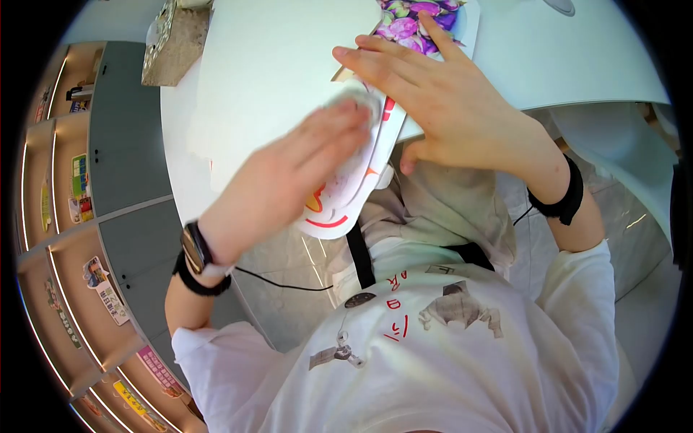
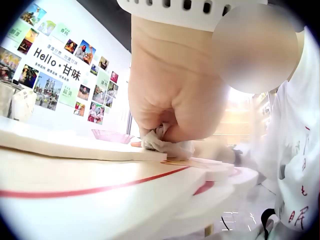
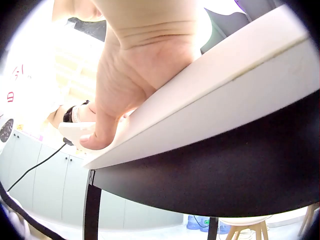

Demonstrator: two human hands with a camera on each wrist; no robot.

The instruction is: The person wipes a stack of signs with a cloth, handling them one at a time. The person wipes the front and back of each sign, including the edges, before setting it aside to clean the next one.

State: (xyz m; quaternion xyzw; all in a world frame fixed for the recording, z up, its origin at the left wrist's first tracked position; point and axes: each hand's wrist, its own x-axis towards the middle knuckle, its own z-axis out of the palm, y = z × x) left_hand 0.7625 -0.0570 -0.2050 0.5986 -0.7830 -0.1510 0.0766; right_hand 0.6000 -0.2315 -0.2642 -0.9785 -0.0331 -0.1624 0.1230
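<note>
My left hand (image 1: 289,162) grips a crumpled whitish wipe (image 2: 170,147) against the stacked flat boards; the wipe (image 1: 367,101) looks blurred under my fingertips in the head view. A large blank white board (image 1: 281,65) lies on top. Beneath it, boards with red printed lines (image 1: 325,225) show along the near edge. My right hand (image 1: 447,101) rests with fingers spread across the board edges, close to a printed picture of pink and purple flower buds (image 1: 404,29). Its thumb (image 3: 102,132) points down past the table's edge in the right wrist view.
The boards overhang the white table (image 1: 577,65) towards my lap. At the far left stands a patterned tissue box (image 1: 173,47). A pink clear dish (image 2: 112,136) is beyond the boards. Shelves and grey cabinets (image 1: 130,130) line the left side. A black cable (image 1: 289,285) runs from my left wrist.
</note>
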